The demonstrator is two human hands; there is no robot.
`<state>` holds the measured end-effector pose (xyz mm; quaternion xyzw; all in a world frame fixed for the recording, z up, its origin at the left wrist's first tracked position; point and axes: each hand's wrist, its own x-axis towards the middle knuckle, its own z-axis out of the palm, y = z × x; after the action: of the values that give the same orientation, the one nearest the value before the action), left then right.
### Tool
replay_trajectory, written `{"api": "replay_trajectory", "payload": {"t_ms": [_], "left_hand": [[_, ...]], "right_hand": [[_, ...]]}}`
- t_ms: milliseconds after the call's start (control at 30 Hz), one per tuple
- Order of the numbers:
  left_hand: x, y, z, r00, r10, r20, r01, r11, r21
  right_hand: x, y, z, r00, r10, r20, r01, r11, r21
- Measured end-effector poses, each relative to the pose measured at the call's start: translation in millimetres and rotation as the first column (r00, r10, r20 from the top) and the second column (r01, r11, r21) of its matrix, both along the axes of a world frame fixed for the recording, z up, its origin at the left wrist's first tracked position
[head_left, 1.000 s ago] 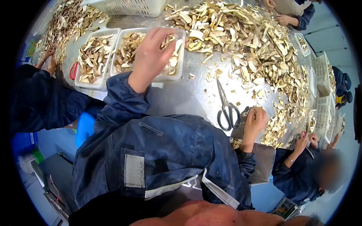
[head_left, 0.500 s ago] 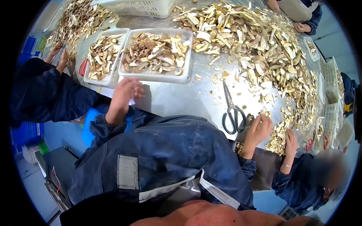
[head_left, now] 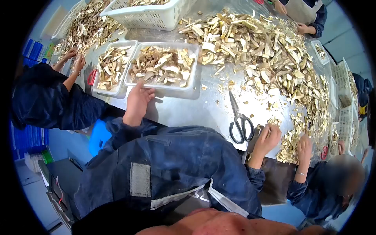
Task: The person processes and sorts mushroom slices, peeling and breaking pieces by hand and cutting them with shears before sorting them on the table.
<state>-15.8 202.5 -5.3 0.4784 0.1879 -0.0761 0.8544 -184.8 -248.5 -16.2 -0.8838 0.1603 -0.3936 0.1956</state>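
Note:
My left hand [head_left: 138,101] is at the near edge of the larger clear tray [head_left: 194,80], which holds sliced mushrooms [head_left: 162,65]. Its fingers are apart and nothing shows in them. To the right, my right hand [head_left: 269,137] rests at the table's near edge, fingers curled, beside small mushroom pieces [head_left: 273,119]. Whatever lies under its fingertips is hidden. Black-handled scissors [head_left: 239,123] lie on the metal table [head_left: 176,111] just left of my right hand, touched by neither hand. A narrower tray [head_left: 101,91] of slices stands left of the larger one.
A large mushroom pile [head_left: 266,51] spreads across the back and right. White baskets [head_left: 168,19] stand behind the trays and at the far right. Co-workers' hands are at the left [head_left: 78,64], right [head_left: 304,150] and top right. Red-handled scissors [head_left: 92,76] lie by the narrow tray.
My left hand drew back from above the larger tray toward me, then moved slightly forward to its near edge. My right hand stays near the scissors. A co-worker's hand has come to the small pieces.

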Motion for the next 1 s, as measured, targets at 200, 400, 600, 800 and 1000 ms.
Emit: {"api": "replay_trajectory", "payload": {"t_ms": [200, 400, 600, 800, 1000], "left_hand": [[-25, 8, 31, 0.995, -0.007, 0.098, 0.006, 1.000, 0.013], [-18, 27, 103, 0.984, 0.016, 0.175, -0.028, 0.997, 0.070], [70, 84, 167, 0.883, 0.005, 0.470, 0.008, 1.000, -0.025], [211, 100, 247, 0.739, 0.145, 0.658, -0.306, 0.943, 0.135], [303, 64, 269, 0.659, -0.135, 0.740, -0.721, 0.165, 0.673]], "right_hand": [[1, -3, -2, 1.000, 0.013, 0.003, -0.013, 0.999, 0.042], [1, -4, -4, 0.999, 0.032, 0.015, -0.033, 0.997, 0.064], [1, -2, -2, 0.998, 0.030, 0.048, -0.033, 0.998, 0.058], [1, -1, 1, 0.998, 0.022, 0.055, -0.027, 0.996, 0.084], [1, -1, 3, 0.999, -0.006, 0.045, 0.002, 0.995, 0.101]]}}
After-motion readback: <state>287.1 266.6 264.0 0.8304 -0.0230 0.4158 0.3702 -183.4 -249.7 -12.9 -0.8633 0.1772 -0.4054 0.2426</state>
